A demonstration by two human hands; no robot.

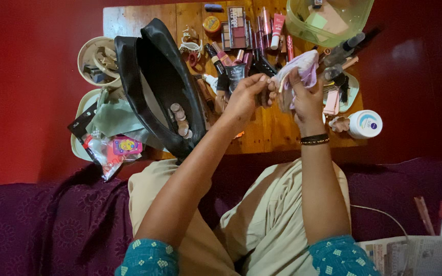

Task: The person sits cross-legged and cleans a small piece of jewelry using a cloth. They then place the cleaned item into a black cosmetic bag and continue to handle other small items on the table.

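Note:
Both my hands are raised over a small wooden table (262, 134) crowded with cosmetics. My right hand (305, 99) grips a small pale pink and lilac pouch (302, 65). My left hand (245, 97) pinches at the pouch's left edge, fingers closed on it or on something small there; I cannot tell which. A dark tube (235, 74) stands just behind my left hand. A black handbag (159, 87) stands open at the table's left, with round items lined up along its inner edge.
Lipsticks, tubes and a makeup palette (236, 28) cover the table's far side. A green plastic tub (328, 23) sits far right, a white cream jar (367, 122) near right. Round trays (95, 61) and packets lie left. Newspaper (410, 255) and pens rest on the purple sofa.

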